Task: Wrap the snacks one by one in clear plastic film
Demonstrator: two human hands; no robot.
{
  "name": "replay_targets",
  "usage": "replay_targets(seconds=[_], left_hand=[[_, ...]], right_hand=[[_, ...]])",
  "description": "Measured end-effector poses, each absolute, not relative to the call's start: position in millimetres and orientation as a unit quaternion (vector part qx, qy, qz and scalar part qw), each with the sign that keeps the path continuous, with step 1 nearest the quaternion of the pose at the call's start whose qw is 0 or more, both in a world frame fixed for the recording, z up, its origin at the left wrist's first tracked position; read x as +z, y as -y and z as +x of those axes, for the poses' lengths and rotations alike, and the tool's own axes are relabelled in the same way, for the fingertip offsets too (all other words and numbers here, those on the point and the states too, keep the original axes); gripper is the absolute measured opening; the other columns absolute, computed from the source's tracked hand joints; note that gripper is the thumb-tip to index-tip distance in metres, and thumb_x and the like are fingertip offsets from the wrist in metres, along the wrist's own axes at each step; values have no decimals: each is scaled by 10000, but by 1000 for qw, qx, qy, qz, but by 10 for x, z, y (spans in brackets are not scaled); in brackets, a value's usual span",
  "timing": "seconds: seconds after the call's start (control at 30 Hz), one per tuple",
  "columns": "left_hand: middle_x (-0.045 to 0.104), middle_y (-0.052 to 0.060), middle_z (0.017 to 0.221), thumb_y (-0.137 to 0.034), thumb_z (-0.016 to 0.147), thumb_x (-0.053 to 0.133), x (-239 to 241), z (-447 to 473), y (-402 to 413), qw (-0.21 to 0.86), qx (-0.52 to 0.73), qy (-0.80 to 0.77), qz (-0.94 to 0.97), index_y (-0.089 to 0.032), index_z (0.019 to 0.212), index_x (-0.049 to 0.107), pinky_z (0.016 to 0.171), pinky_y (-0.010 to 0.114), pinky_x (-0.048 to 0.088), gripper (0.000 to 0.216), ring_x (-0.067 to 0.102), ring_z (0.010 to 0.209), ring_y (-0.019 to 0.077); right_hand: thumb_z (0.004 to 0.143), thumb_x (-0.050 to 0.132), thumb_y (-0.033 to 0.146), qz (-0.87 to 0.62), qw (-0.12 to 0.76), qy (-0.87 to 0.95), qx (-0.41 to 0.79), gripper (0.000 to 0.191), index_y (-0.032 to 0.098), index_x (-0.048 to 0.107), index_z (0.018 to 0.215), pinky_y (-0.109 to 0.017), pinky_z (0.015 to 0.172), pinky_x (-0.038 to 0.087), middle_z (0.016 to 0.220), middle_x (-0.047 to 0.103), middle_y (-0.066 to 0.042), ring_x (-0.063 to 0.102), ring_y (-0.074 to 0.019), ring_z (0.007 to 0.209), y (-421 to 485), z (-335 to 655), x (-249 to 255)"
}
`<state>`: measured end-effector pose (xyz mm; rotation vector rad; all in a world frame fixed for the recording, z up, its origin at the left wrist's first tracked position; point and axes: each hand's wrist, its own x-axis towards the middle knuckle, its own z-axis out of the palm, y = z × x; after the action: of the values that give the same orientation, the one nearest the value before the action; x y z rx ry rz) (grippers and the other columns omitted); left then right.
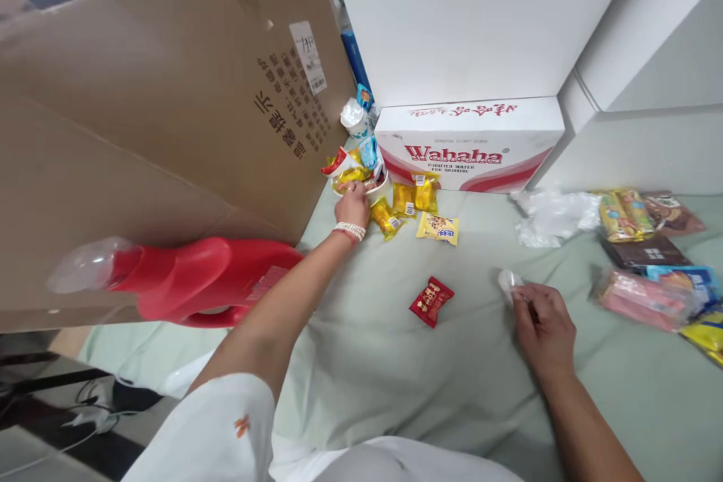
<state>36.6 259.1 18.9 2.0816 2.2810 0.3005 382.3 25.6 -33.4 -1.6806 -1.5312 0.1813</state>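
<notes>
My left hand [353,203] reaches to the near rim of a white bowl [379,190] filled with wrapped snacks. Its fingers are bent together among the packets, and their tips are partly hidden. Yellow snack packets [387,218] lie against the bowl's right side, close to my wrist. My right hand [547,327] rests low over the green sheet, thumb and fingers closed on a small crumpled white piece [510,281] that looks like thin plastic or tissue. Between the hands lie a red candy packet [432,301] and a pale yellow snack packet [438,228].
A Wahaha water carton [468,147] stands behind the bowl, with a patterned cup [355,119] beside it. A big cardboard box [169,90] and a red jug [208,279] are at left. Clear plastic [556,217] and several snacks, including a pink pack [644,297], lie right.
</notes>
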Motion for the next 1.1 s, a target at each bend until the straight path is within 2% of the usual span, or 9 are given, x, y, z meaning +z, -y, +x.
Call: replay_targets(seconds=[0.17,0.23,0.37,0.53,0.6,0.7,0.83,0.97,1.1], left_hand=[[684,126,1302,-305,1012,461,150,258,-1451,-21,65,-704,707,-241,1273,669,593,276,380,339,697,920,232],[752,122,1133,-307,1016,469,117,226,-975,-72,86,-686,719,-222,1177,724,552,279,353,314,691,749,195],[771,65,941,-235,975,574,254,328,-334,-115,227,-583,771,-210,1013,745,642,252,446,177,688,720,156],[707,40,968,-332,945,627,692,829,-472,85,390,-621,674,-227,966,731,776,277,515,149,662,881,176],[663,25,953,-396,917,648,774,1044,-763,210,458,-657,561,-215,889,721,673,243,496,197,619,787,139],[472,-69,607,-376,855,714,753,1315,-1220,492,502,-605,374,-199,762,601,458,183,331,230,400,495,67],[298,-115,463,-322,795,757,706,1523,-1571,606,448,-575,320,-206,645,467,368,183,182,347,197,378,42],[555,-44,556,-312,815,688,783,1455,-1569,629,453,-554,304,-224,751,569,393,194,353,162,436,430,85],[778,27,926,-574,833,609,775,1111,-1188,593,479,-548,345,-327,1021,686,674,374,609,320,718,908,244]], right_hand=[[998,555,341,-658,435,608,90,209,221,721,1043,-311,740,540,1012,659,-68,664,-182,836,-251,3805,-337],[999,544,336,-658,437,606,95,211,224,717,1040,-325,763,546,1006,659,-71,665,-193,863,-253,3804,-346],[996,536,319,-658,443,599,106,205,224,711,1045,-322,761,546,1009,657,-70,662,-194,867,-258,3811,-361],[1000,522,329,-660,449,587,137,223,217,712,1033,-330,784,537,1007,650,-77,653,-201,887,-250,3814,-336],[1001,516,353,-664,450,576,154,239,218,711,1032,-338,787,535,1012,649,-80,647,-204,891,-244,3818,-319],[998,514,382,-663,460,562,180,258,217,711,1030,-347,788,531,1015,645,-84,641,-207,891,-244,3833,-300],[1000,511,400,-650,486,539,226,266,205,691,985,-332,778,505,954,639,-67,615,-198,852,-254,3871,-291],[973,532,425,-640,521,489,282,256,212,660,912,-299,727,479,924,613,-44,578,-175,796,-259,3917,-283],[893,561,381,-613,593,426,302,211,209,596,776,-374,888,504,1218,595,-104,602,-240,1088,-267,3970,-216]])
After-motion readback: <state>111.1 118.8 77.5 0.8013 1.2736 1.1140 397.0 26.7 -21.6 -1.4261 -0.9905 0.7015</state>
